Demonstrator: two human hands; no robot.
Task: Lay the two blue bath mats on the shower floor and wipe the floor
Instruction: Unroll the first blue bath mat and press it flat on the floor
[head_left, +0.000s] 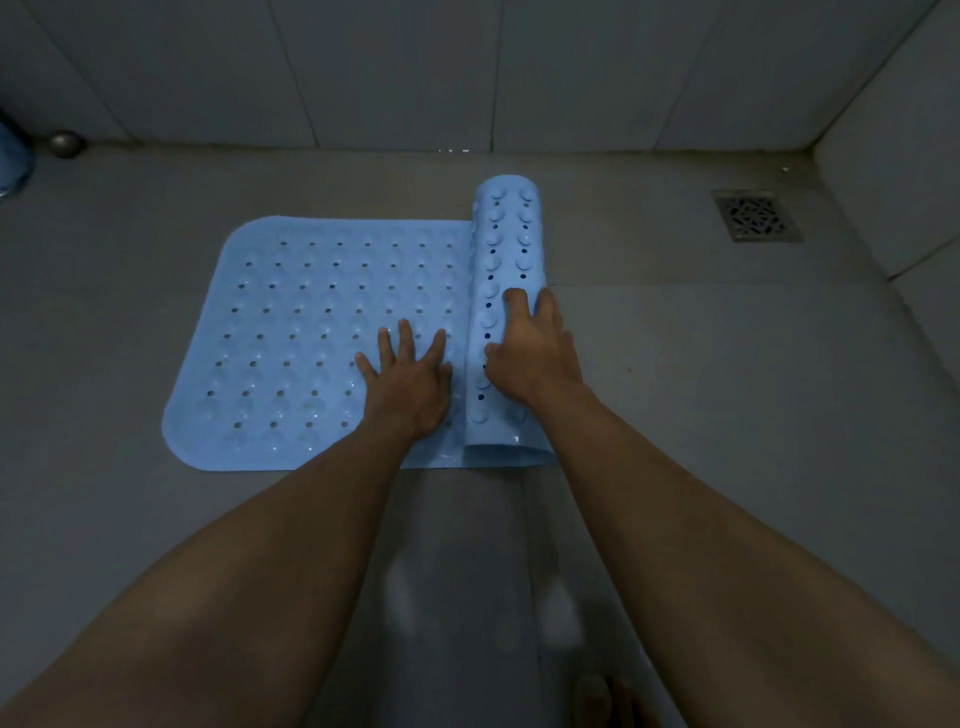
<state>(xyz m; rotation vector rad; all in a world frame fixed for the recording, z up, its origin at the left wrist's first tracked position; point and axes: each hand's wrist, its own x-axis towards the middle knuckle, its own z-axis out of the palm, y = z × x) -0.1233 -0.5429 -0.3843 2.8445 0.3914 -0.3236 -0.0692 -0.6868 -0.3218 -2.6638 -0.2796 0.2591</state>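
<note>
Blue rubber, holed and studded with suction cups: one blue bath mat (322, 338) lies on the grey shower floor (727, 389) near the middle of my view, most of it flat, while its rolled end (511, 244) sits at the mat's 3 o'clock side with the cups facing up. My left hand (410, 379) presses the flat part just beside the roll, fingers straight and spread apart. My right hand (535, 353) lies over the roll, fingers bent across its crown and thumb on the side toward the flat part, so it cups the roll. I judge the step to be unrolling toward 3 o'clock. To do it well I would keep the left palm pinning the laid part so it cannot creep, push the roll evenly so the edges run straight, then press along the length to seat the cups. A square metal drain (756, 214) sits at about 2 o'clock from the mat, well apart; I would stop short of covering it. At 10 o'clock a small round metal fitting (66, 143) stands by the tiled wall (405, 67), and a bluish object (13, 161) is cut off by the frame's 9 o'clock edge, too dim to name. I see no second mat and no wiping cloth. The light is poor, and something blurred at 6 o'clock may be a foot.
</note>
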